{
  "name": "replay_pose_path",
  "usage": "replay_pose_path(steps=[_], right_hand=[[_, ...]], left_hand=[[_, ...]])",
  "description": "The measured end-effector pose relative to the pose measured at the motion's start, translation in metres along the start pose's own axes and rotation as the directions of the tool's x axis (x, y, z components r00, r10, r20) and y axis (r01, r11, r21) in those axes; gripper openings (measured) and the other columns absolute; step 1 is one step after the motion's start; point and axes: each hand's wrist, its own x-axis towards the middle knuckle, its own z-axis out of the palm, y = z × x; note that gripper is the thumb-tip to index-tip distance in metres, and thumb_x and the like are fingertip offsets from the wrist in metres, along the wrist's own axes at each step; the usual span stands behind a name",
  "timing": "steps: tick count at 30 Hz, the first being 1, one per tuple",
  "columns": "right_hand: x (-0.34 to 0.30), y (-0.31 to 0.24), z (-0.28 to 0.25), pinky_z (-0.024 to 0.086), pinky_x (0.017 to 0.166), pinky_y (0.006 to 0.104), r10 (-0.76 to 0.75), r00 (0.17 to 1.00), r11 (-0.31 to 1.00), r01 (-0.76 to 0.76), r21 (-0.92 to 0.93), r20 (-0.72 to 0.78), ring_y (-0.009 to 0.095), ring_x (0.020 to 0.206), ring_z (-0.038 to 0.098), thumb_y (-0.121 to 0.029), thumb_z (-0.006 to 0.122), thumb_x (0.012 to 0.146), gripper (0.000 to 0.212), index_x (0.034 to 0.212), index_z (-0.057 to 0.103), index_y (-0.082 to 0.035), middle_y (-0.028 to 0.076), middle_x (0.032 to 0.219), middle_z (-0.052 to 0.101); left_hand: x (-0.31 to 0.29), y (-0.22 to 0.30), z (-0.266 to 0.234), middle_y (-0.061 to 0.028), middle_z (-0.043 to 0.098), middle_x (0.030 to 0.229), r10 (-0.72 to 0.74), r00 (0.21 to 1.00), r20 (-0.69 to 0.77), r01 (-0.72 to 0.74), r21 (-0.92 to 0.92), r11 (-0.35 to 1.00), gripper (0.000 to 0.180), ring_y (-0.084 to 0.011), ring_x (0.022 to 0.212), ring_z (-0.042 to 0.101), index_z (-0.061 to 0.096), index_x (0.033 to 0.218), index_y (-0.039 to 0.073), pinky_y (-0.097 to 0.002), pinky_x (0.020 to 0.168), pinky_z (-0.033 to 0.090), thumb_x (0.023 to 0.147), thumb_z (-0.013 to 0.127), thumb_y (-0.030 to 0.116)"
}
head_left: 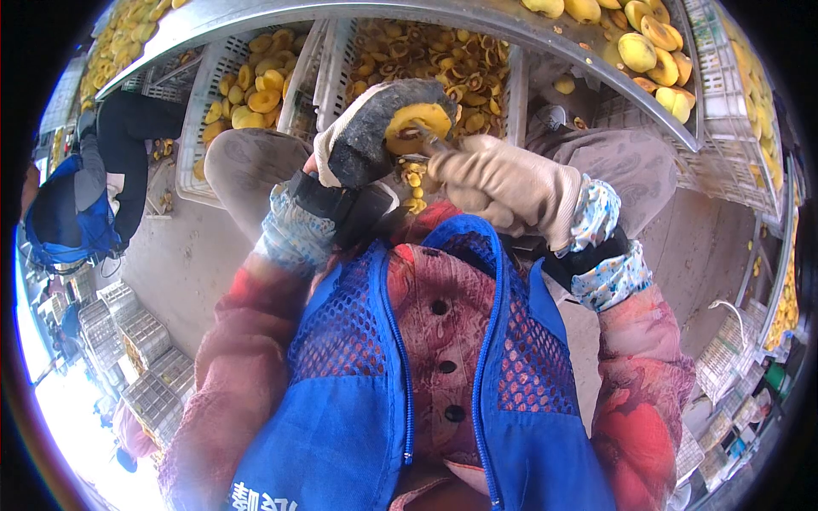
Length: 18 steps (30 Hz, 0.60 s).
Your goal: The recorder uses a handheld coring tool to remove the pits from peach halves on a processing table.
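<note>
My left hand [362,140], in a white glove with a dark grey coated palm, grips a halved yellow peach [417,119] with its cut face toward me. In a beige glove, my right hand [511,183] has its fingers wrapped round a small metal pitting tool [431,139]. The tool's tip meets the middle of the cut face; its exact shape is hidden by the fruit and glove. Just below the peach, small yellow fruit pieces [415,183] show between my hands. Both hands are above my knees, in front of the crates.
Yellow peach halves fill a white crate [189,157] at the left. Brownish-yellow pieces [426,64] lie in the middle crate. A metal table edge [477,19] curves across the top, with peaches [656,51] on it. Another person [77,200] is at far left, near stacked crates [149,341].
</note>
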Motion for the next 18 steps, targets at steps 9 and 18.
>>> replay_pose_path(steps=[9,18], right_hand=[[0.003,0.002,-0.003,0.030,0.033,0.0240,-0.003,1.000,1.000,0.004,-0.031,0.031,0.006,0.036,0.039,-0.036,0.052,0.098,0.035,0.095,0.058,-0.001,-0.003,0.053,0.047],[0.001,0.015,0.003,0.030,0.039,0.0191,-0.141,0.990,0.982,0.143,0.127,-0.022,0.002,0.042,0.039,-0.039,0.054,0.098,0.040,0.094,0.063,0.000,-0.007,0.058,0.049]], left_hand=[[0.014,0.025,-0.003,-0.0157,0.058,0.126,-0.025,0.998,0.060,0.021,0.061,0.998,0.060,-0.0244,0.118,0.056,0.051,0.131,-0.003,-0.0343,0.101,0.045,0.072,0.067,-0.008],[-0.016,-0.023,0.005,-0.0164,0.052,0.133,-0.241,0.965,-0.100,0.182,-0.405,0.896,0.068,-0.0235,0.123,0.052,0.041,0.137,-0.001,-0.0328,0.105,0.041,0.076,0.071,-0.001]])
